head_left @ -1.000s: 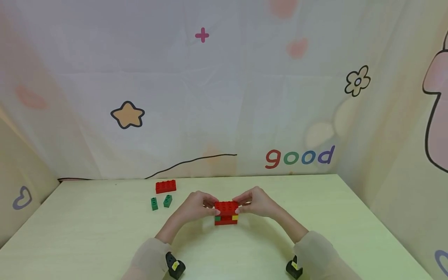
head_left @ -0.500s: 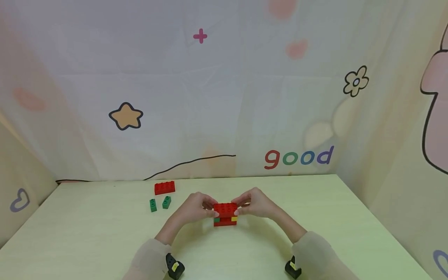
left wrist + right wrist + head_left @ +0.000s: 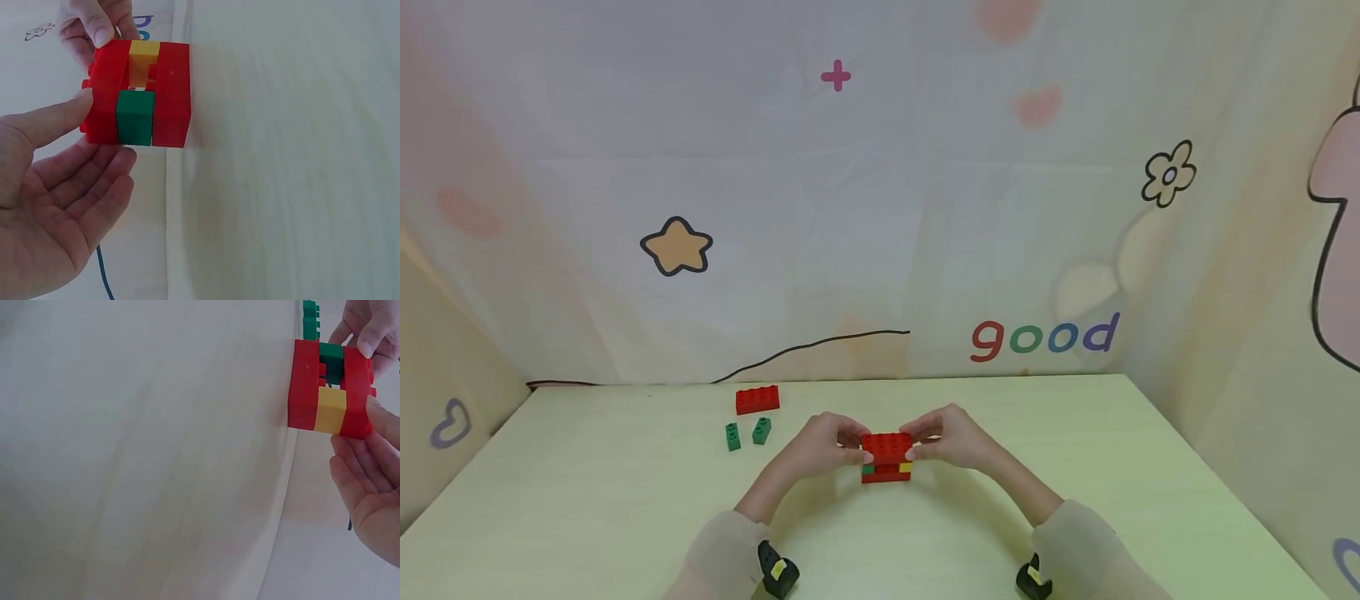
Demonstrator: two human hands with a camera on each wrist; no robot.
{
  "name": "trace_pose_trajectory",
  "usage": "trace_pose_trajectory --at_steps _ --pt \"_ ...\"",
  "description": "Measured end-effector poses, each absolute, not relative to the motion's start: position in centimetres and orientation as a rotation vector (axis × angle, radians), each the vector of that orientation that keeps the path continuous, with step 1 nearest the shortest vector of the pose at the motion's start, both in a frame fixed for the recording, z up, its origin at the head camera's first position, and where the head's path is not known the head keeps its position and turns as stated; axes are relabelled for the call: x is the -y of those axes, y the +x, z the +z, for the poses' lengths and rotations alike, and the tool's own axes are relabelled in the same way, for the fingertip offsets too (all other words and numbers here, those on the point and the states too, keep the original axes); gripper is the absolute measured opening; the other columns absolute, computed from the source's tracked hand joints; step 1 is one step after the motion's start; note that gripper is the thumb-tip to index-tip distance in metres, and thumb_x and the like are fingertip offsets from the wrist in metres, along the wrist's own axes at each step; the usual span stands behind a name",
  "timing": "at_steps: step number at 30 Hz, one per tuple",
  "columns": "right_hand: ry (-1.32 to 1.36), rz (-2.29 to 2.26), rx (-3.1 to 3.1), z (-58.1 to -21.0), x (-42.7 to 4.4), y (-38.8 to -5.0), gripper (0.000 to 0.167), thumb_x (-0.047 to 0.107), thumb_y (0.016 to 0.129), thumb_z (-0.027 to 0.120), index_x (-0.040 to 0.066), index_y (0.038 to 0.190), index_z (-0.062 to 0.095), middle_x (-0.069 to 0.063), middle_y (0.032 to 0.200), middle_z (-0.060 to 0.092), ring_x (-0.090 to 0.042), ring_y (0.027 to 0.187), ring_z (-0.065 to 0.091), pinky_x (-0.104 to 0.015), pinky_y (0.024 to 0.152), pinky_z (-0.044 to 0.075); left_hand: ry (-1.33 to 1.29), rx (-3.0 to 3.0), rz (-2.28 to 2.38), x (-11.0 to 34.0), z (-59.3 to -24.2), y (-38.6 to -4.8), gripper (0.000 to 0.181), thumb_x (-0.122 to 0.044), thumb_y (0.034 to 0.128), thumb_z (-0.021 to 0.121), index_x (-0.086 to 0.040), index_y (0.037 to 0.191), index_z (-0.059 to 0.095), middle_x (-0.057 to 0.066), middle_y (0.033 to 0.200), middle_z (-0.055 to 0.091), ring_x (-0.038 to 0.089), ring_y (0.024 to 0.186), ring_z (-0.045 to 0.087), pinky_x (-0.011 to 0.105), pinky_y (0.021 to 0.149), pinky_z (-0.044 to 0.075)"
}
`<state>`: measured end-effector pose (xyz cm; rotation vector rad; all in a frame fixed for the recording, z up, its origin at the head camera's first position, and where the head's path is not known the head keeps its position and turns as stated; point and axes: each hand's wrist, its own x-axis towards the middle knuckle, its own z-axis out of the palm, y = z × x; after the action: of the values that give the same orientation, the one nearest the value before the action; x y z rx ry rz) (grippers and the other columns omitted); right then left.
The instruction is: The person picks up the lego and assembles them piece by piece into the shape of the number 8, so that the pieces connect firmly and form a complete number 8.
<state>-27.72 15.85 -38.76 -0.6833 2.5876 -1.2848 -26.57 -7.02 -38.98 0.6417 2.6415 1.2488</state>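
A small block stack stands mid-table in the head view. Its lower red block [image 3: 172,94] bears a green block [image 3: 134,117] at the left end and a yellow block [image 3: 330,410] at the right end, with a gap between them. Across both lies the upper red block [image 3: 886,447], studs up. My left hand [image 3: 829,444] pinches the left end of this upper block, thumb on the near side and fingers behind. At its right end my right hand [image 3: 950,437] does the same, thumb in front.
Left of the hands, toward the back of the table [image 3: 625,483], lie a loose red block [image 3: 757,400] and two small green blocks, one upright [image 3: 733,437] and one slanted [image 3: 762,431]. A printed cloth [image 3: 775,208] hangs behind the table.
Both hands keep their hold on the upper red block, and the stack stays put. Only a slight shift of the whole head view shows.
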Motion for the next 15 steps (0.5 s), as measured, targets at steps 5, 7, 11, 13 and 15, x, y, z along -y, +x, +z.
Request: trace_pose_trajectory --at_steps 5,7,11,13,15 --pt "-0.691 -1.316 -2.558 -38.7 -16.0 -27.5 0.036 0.01 0.078 0.071 -0.003 0.11 0.064 -0.015 0.104 0.066 -0.027 0.095 0.063 -0.033 0.079 0.052 0.643 -2.627 1.265 8.0 -39.4 -26.6 0.041 -0.018 0.0794 0.071 -0.001 0.116 0.06 0.009 0.104 0.064 0.02 0.091 0.059 0.032 0.078 0.051" --pt "-0.685 -1.33 -2.546 -38.7 -16.0 -27.4 0.036 0.01 0.078 0.071 -0.003 0.11 0.063 -0.015 0.104 0.065 -0.028 0.096 0.062 -0.033 0.079 0.052 0.636 -2.629 1.289 8.8 -39.4 -26.6 0.042 -0.017 0.08 0.07 -0.001 0.117 0.059 0.011 0.107 0.063 0.021 0.094 0.059 0.033 0.08 0.05" --pt "-0.679 -1.338 -2.542 -38.6 -16.0 -27.4 0.037 0.009 0.077 0.071 -0.003 0.111 0.063 -0.016 0.105 0.065 -0.028 0.096 0.062 -0.033 0.08 0.052 0.597 -2.662 1.363 11.0 -39.3 -26.4 0.039 -0.015 0.0798 0.07 -0.001 0.115 0.061 0.011 0.108 0.063 0.022 0.095 0.059 0.033 0.08 0.05" --pt "-0.681 -1.336 -2.541 -38.6 -16.0 -27.4 0.037 0.009 0.078 0.071 -0.004 0.111 0.062 -0.016 0.105 0.065 -0.028 0.096 0.062 -0.033 0.079 0.052 0.593 -2.687 1.384 12.3 -39.2 -26.4 0.039 -0.015 0.0796 0.07 0.0 0.115 0.061 0.013 0.108 0.063 0.023 0.095 0.06 0.034 0.081 0.05" --pt "-0.691 -1.33 -2.539 -38.7 -16.0 -27.6 0.038 0.01 0.078 0.071 -0.004 0.112 0.062 -0.016 0.106 0.065 -0.028 0.096 0.062 -0.033 0.079 0.052 0.573 -2.711 1.397 13.7 -39.2 -26.4 0.04 -0.017 0.0791 0.071 0.0 0.114 0.061 0.013 0.108 0.063 0.023 0.095 0.06 0.034 0.081 0.05"
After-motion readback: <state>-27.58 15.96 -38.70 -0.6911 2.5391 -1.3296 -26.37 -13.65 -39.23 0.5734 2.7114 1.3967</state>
